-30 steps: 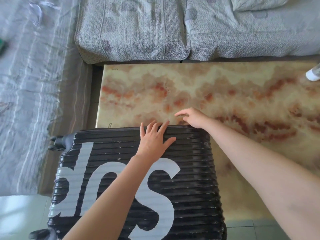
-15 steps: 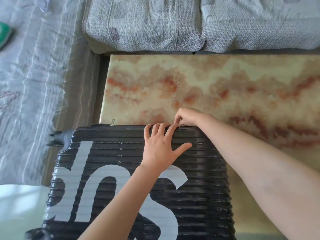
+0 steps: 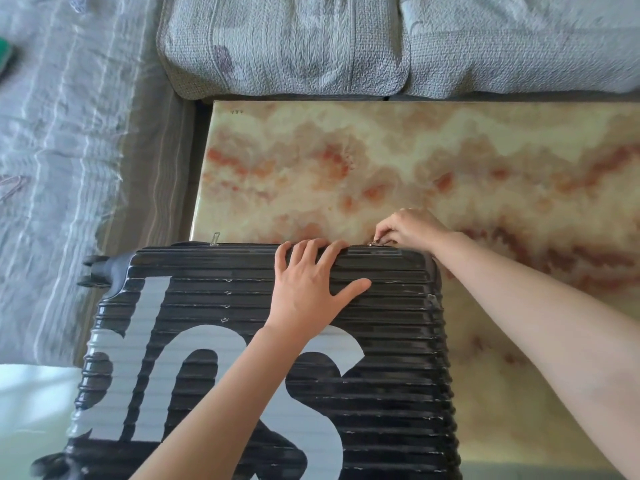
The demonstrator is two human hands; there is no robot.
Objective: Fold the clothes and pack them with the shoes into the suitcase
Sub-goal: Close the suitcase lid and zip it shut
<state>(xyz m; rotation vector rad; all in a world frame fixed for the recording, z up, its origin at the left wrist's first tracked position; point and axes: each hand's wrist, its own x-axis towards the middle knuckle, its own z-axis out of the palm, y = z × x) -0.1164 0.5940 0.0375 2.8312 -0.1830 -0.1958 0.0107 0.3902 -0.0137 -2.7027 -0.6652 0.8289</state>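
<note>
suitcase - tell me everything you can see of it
The suitcase is a black, ribbed hard shell with large white lettering, closed and lying flat on the marbled table, wheels toward the left. The left hand presses flat near its far edge; the right hand pinches a zipper pull there. Another pull sticks out further left.

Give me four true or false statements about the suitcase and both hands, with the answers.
1. The black suitcase has its lid down. True.
2. The left hand hovers clear of the suitcase. False: it rests flat on the shell, fingertips at the far edge.
3. The right hand pinches a zipper pull at the suitcase's far edge. True.
4. The suitcase is plain black all over. False: large white letters cross its shell.
</note>
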